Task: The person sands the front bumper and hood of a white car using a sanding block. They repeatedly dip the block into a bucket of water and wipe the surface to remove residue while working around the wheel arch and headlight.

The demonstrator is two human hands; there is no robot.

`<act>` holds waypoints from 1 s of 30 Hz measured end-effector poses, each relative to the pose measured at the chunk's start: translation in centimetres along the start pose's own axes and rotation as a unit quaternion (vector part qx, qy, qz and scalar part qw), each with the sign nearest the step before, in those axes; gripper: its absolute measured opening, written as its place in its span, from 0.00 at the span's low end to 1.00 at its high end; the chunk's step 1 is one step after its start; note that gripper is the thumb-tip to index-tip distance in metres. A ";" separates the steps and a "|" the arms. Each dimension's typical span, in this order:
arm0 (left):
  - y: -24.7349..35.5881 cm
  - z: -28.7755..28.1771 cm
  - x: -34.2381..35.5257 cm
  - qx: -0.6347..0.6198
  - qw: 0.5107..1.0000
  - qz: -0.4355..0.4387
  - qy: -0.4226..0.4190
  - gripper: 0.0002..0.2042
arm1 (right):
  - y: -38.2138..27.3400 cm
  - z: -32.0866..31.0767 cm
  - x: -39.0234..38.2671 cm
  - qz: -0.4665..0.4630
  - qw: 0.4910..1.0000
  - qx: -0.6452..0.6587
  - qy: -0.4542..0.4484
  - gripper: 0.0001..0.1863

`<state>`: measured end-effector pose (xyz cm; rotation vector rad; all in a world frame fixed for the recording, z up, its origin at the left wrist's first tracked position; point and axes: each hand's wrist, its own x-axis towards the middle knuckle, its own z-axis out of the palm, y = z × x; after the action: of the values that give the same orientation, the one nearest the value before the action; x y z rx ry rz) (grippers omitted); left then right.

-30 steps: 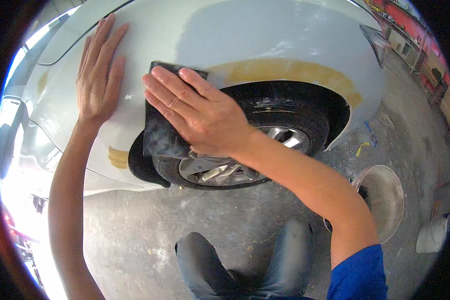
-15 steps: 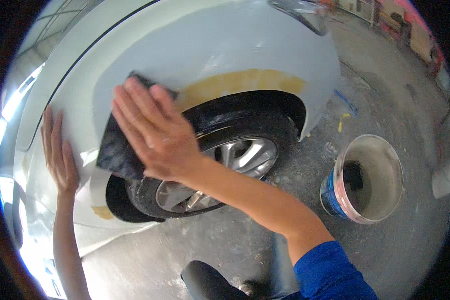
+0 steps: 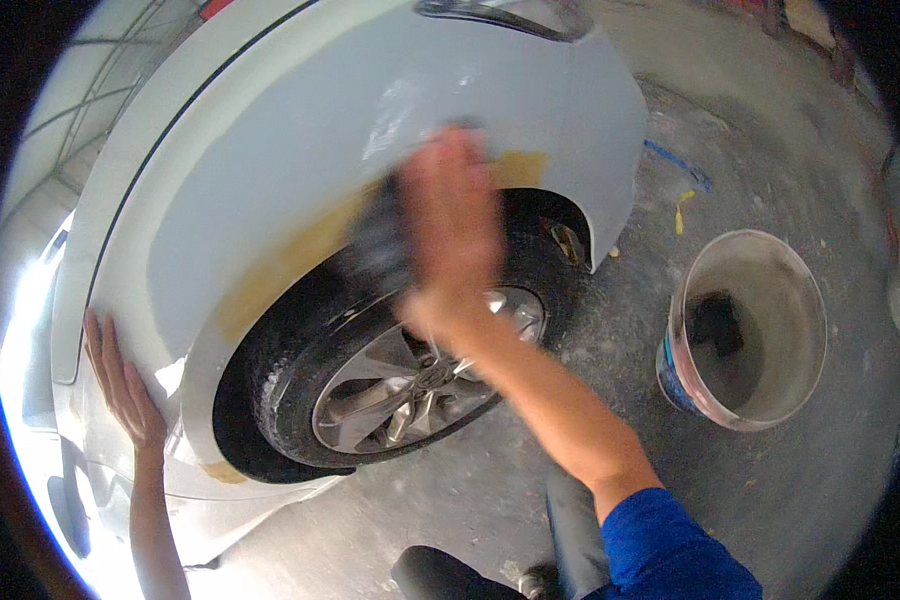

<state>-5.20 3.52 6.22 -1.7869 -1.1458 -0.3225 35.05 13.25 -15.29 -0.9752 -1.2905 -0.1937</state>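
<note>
My right hand (image 3: 455, 225), blurred by motion, presses a dark sheet of sandpaper (image 3: 378, 240) against the car's fender (image 3: 270, 190), just above the wheel arch. Part of the sheet sticks out left of the palm and hangs over the tyre. Bare grey primer covers the fender, and a yellowish filler band (image 3: 305, 250) follows the arch's edge on both sides of the hand. At the left my left hand (image 3: 128, 385) lies on the pale bodywork with fingers stretched out, holding nothing.
The wheel (image 3: 430, 380) with its silver spoked rim is below my right forearm. On the grey floor at the right stands an open bucket (image 3: 678, 350) with a dark square piece (image 3: 717, 325) inside. Blue (image 3: 680, 165) and yellow scraps (image 3: 681, 212) lie beyond it.
My right hand has swept the sandpaper rightward along the arch, uncovering filler on the left. My left hand stays on the bodywork. The view has shifted slightly.
</note>
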 end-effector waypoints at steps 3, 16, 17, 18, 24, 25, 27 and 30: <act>1.1 0.4 0.7 -0.043 0.999 -0.015 -0.003 0.29 | -3.5 0.8 1.6 -0.098 0.987 0.120 -0.047 0.47; 1.9 -0.8 1.5 -0.054 0.998 -0.017 0.011 0.28 | -8.8 2.2 1.2 -0.071 0.957 0.061 -0.274 0.39; 2.1 0.1 1.5 -0.062 0.998 -0.020 0.018 0.28 | -11.0 4.2 0.3 -0.157 0.959 0.114 -0.208 0.39; 2.4 1.0 1.9 -0.070 0.997 -0.023 0.025 0.28 | -12.2 5.4 -0.8 -0.216 0.963 0.141 -0.079 0.37; 1.9 -1.1 0.2 -0.017 1.000 -0.020 0.003 0.29 | 0.6 -0.1 2.0 -0.278 0.922 0.014 -0.270 0.26; 2.3 -1.4 0.8 -0.025 0.999 -0.021 0.016 0.28 | 3.8 -2.0 2.4 -0.295 0.926 -0.064 -0.224 0.25; 2.9 0.1 1.9 -0.048 0.998 -0.029 0.033 0.28 | 4.6 -2.5 2.3 -0.362 0.923 -0.088 -0.099 0.25; 2.5 0.0 1.8 -0.033 0.998 -0.027 0.040 0.28 | -3.7 2.4 1.2 -0.382 0.917 0.025 -0.109 0.26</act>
<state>-2.23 4.27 5.97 -1.7861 -1.1395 -0.4650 31.46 13.14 -12.58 -0.4066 -1.8321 -0.6629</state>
